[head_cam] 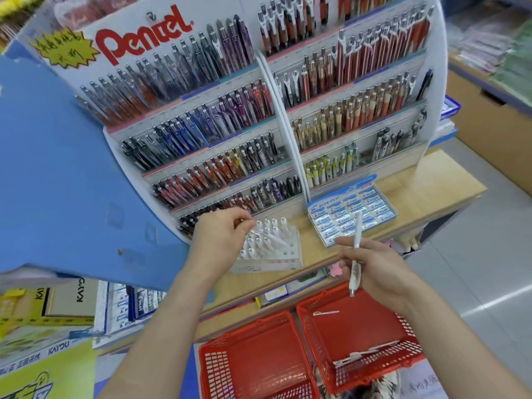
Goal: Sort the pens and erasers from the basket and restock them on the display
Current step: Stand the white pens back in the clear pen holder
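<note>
Over the white pen rack (273, 264), the left hand (218, 237) pinches a slim pen (270, 237). Right of it, the right hand (377, 272) grips another pen (357, 231) mid-barrel, which looks a sound hold. Both pens are likely light, stiff and slick.

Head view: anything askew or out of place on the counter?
Only one: a white pen lies slanted across the upright pens in the rack, at the left hand, not in a slot; whether the hand holds it is unclear.
</note>
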A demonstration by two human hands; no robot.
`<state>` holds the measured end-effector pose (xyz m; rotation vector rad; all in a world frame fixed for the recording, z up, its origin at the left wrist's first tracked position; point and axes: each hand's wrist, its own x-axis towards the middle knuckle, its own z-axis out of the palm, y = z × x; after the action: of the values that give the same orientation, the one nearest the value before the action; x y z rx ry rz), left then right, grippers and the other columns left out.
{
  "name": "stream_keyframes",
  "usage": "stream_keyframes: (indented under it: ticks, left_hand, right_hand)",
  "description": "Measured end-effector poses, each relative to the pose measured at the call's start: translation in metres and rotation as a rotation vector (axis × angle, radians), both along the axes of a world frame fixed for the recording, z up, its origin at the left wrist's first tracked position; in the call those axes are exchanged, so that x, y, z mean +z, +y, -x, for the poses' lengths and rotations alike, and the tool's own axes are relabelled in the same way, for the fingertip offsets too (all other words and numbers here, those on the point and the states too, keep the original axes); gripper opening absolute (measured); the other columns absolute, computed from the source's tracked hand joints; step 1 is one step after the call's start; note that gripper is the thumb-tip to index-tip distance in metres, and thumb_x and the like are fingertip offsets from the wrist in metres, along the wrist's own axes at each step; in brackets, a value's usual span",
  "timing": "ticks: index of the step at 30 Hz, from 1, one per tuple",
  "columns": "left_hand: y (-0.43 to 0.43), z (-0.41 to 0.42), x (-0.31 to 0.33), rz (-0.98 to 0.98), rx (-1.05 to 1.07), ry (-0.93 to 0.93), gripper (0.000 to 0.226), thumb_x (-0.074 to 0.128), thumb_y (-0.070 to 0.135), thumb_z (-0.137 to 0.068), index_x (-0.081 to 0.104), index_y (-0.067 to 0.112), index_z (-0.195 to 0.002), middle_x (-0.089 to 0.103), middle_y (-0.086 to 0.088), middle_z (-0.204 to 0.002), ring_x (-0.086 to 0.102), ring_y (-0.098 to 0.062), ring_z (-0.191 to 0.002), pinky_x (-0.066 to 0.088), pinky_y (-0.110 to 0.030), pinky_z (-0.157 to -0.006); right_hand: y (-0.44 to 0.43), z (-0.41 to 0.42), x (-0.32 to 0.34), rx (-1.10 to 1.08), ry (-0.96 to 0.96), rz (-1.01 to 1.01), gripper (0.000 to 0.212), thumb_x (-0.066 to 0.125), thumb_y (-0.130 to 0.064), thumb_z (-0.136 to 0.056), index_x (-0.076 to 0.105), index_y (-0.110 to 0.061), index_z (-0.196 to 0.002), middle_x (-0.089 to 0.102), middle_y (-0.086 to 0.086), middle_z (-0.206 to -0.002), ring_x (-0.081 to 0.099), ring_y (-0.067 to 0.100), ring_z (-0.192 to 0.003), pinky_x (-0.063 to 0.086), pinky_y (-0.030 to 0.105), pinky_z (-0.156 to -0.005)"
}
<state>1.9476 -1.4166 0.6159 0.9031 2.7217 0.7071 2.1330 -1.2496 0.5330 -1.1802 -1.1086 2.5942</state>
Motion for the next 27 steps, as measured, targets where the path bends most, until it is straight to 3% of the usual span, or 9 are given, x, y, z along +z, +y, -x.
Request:
stream_keyframes:
  ticks: [2,4,6,10,14,17,20,23,27]
  left_hand:
    - [0.003,-0.004,-0.007,0.043,-0.059,0.085,0.009,0.065,0.024,-0.088,0.073,0.02,-0.087,0.067,0.008,-0.071,0.059,-0.012,-0.067,0.049,-0.029,-0.069]
    - [0.006,-0.006,-0.015,0.062,-0.089,0.135,0.012,0.063,0.025,-0.089,0.073,0.018,-0.09,0.071,0.004,-0.079,0.059,-0.013,-0.072,0.048,-0.029,-0.071]
    - [0.009,-0.008,-0.023,0.09,-0.11,0.159,0.014,0.061,0.026,-0.09,0.072,0.017,-0.091,0.071,0.002,-0.083,0.061,-0.016,-0.077,0.048,-0.031,-0.073]
    - [0.014,-0.011,-0.038,0.172,-0.212,0.218,0.02,0.057,0.028,-0.092,0.069,0.013,-0.089,0.069,-0.001,-0.084,0.062,-0.02,-0.082,0.045,-0.032,-0.072]
    - [0.016,-0.011,-0.057,0.249,-0.27,0.221,0.021,0.057,0.028,-0.092,0.068,0.011,-0.087,0.069,-0.004,-0.085,0.062,-0.023,-0.084,0.047,-0.037,-0.075]
    - [0.017,-0.009,-0.064,0.268,-0.262,0.218,0.021,0.057,0.031,-0.091,0.069,0.013,-0.088,0.068,-0.001,-0.088,0.061,-0.021,-0.087,0.047,-0.035,-0.076]
    - [0.021,-0.008,-0.066,0.285,-0.259,0.216,0.023,0.056,0.034,-0.091,0.07,0.014,-0.091,0.067,0.0,-0.092,0.061,-0.021,-0.09,0.047,-0.035,-0.078]
    - [0.024,-0.01,-0.069,0.332,-0.258,0.228,0.026,0.053,0.035,-0.093,0.07,0.015,-0.093,0.066,0.0,-0.096,0.06,-0.021,-0.094,0.046,-0.034,-0.079]
    - [0.025,-0.012,-0.075,0.365,-0.248,0.278,0.027,0.049,0.036,-0.094,0.069,0.017,-0.095,0.064,0.001,-0.096,0.058,-0.02,-0.096,0.045,-0.033,-0.079]
  right_hand:
    - [0.0,-0.003,0.002,0.004,0.043,0.041,0.023,0.05,-0.008,-0.097,0.056,-0.004,-0.118,0.057,0.01,-0.073,0.055,0.017,-0.053,0.048,0.023,-0.047]
    - [-0.002,-0.005,0.002,0.033,0.051,0.022,0.024,0.048,-0.019,-0.099,0.057,-0.011,-0.119,0.058,0.009,-0.069,0.046,0.013,-0.043,0.036,0.019,-0.037]
    - [-0.002,-0.005,0.0,0.03,0.032,-0.04,0.028,0.048,-0.025,-0.098,0.059,-0.01,-0.119,0.055,0.006,-0.064,0.033,0.009,-0.038,0.022,0.016,-0.034]
    - [-0.001,-0.006,-0.003,-0.015,-0.01,-0.005,0.031,0.049,-0.028,-0.097,0.061,-0.004,-0.113,0.051,0.005,-0.062,0.027,0.007,-0.04,0.015,0.016,-0.035]
    - [-0.002,-0.008,-0.003,-0.032,0.01,0.03,0.032,0.046,-0.024,-0.099,0.061,0.002,-0.111,0.048,0.005,-0.064,0.032,0.008,-0.042,0.021,0.016,-0.033]
    - [-0.002,-0.007,-0.004,-0.033,0.024,0.011,0.035,0.046,-0.026,-0.099,0.068,0.001,-0.102,0.048,0.004,-0.063,0.04,0.011,-0.049,0.032,0.02,-0.041]
    - [-0.003,-0.007,-0.004,0.002,0.023,-0.065,0.041,0.044,-0.032,-0.099,0.072,-0.003,-0.092,0.043,0.001,-0.061,0.037,0.009,-0.048,0.03,0.02,-0.044]
    - [-0.004,-0.007,-0.003,0.024,0.06,-0.045,0.04,0.045,-0.037,-0.097,0.071,-0.006,-0.094,0.041,0.0,-0.061,0.034,0.009,-0.048,0.029,0.02,-0.042]
    - [-0.006,-0.005,0.001,0.016,0.129,-0.02,0.03,0.055,-0.031,-0.088,0.068,-0.006,-0.098,0.052,0.005,-0.072,0.046,0.021,-0.066,0.043,0.027,-0.052]
